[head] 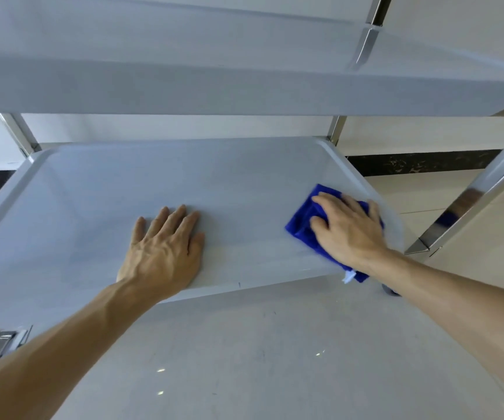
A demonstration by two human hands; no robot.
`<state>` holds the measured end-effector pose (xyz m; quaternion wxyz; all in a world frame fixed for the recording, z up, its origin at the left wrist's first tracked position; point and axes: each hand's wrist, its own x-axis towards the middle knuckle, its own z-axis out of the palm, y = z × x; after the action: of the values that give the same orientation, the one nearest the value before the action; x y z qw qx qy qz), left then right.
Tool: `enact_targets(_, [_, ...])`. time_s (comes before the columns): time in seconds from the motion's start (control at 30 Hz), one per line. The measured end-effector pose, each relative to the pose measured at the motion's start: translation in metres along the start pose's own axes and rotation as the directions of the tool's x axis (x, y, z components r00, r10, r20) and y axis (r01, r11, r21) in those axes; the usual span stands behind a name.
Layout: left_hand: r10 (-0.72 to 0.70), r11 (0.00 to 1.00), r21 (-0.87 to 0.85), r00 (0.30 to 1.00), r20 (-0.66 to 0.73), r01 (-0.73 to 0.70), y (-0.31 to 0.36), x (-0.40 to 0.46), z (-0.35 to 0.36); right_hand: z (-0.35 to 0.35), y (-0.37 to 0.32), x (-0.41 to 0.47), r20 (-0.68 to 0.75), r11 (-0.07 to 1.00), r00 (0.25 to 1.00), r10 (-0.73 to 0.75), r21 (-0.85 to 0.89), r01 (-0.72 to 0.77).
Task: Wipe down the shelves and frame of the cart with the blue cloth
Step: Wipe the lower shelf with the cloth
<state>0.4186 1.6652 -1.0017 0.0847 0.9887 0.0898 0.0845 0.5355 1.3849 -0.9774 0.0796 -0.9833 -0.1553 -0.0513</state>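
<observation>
On the shelf [93,192], right hand [347,231] presses blue cloth [300,225]; left hand [165,253] flat.

Right hand [347,230] presses blue cloth [300,225] on shelf [123,183].

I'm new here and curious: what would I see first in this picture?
The bright blue cloth jumps out, at the right end of the lower shelf, pressed down by the right hand. The left hand lies flat on the shelf's near edge, around the middle. A shiny post slants up on the far right.
</observation>
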Motion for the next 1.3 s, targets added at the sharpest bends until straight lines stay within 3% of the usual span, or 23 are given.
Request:
enact_targets(0.1, [0.008, 1.000, -0.013, 1.000, -0.008, -0.008, -0.001, 0.000, -0.005, 0.009, -0.047, -0.007, 0.030, 0.976, 0.976, -0.215, 0.038, 0.214])
enact_targets(0.17, [0.017, 0.998, -0.055, 1.000, 0.003, -0.017, -0.008, 0.004, -0.013, 0.011, -0.062, -0.013, 0.044, 0.921, 0.922, -0.385, 0.085, 0.381])
enact_targets(0.27, [0.009, 0.997, -0.078, 0.998, -0.062, -0.014, -0.028, 0.014, -0.025, 0.003, -0.048, -0.010, 0.063, 0.864, 0.865, -0.498, 0.118, 0.489])
enact_targets(0.37, [-0.154, 0.988, -0.021, 0.988, -0.021, 0.154, -0.050, 0.015, -0.025, -0.008, -0.009, 0.006, 0.010, 0.895, 0.895, -0.445, -0.001, 0.445])
enact_targets(0.47, [-0.207, 0.978, 0.037, 0.977, 0.042, 0.205, -0.059, 0.010, -0.013, -0.014, 0.038, 0.026, 0.002, 0.991, 0.991, -0.133, -0.032, 0.133])
enact_targets(0.53, [-0.186, 0.982, 0.032, 0.982, 0.029, 0.185, -0.059, 0.011, -0.009, -0.010, 0.054, 0.037, 0.091, 0.993, 0.989, 0.114, 0.017, -0.116])
enact_targets(0.6, [-0.189, 0.982, 0.036, 0.982, 0.023, 0.188, -0.058, 0.012, -0.008, 0.002, 0.048, 0.048, 0.089, 0.982, 0.978, 0.190, 0.008, -0.191])
enact_targets(0.73, [-0.178, 0.983, 0.055, 0.984, 0.006, 0.177, -0.061, 0.012, -0.005, 0.022, -0.024, 0.078, 0.079, 0.989, 0.986, 0.146, -0.015, -0.145])
enact_targets(0.87, [-0.174, 0.984, 0.046, 0.985, 0.008, 0.173, -0.064, 0.014, -0.005, 0.043, -0.133, 0.076, 0.075, 0.985, 0.983, -0.169, -0.019, 0.171])
enact_targets(0.97, [-0.155, 0.987, 0.036, 0.988, -0.008, 0.156, -0.067, 0.011, -0.006, 0.053, -0.182, 0.051, 0.102, 0.901, 0.896, -0.433, 0.039, 0.431])
enact_targets(1.13, [-0.151, 0.988, 0.013, 0.989, -0.001, 0.151, -0.067, 0.009, -0.010, 0.033, -0.122, 0.052, 0.031, 0.819, 0.820, -0.572, 0.084, 0.568])
enact_targets(1.23, [-0.137, 0.990, 0.017, 0.991, -0.007, 0.137, -0.066, 0.011, -0.010, 0.021, -0.058, 0.066, -0.026, 0.868, 0.873, -0.488, 0.096, 0.488])
enact_targets(1.3, [-0.147, 0.989, 0.026, 0.989, 0.001, 0.147, -0.066, 0.011, -0.010, 0.016, -0.015, 0.078, -0.032, 0.935, 0.939, -0.342, 0.093, 0.343])
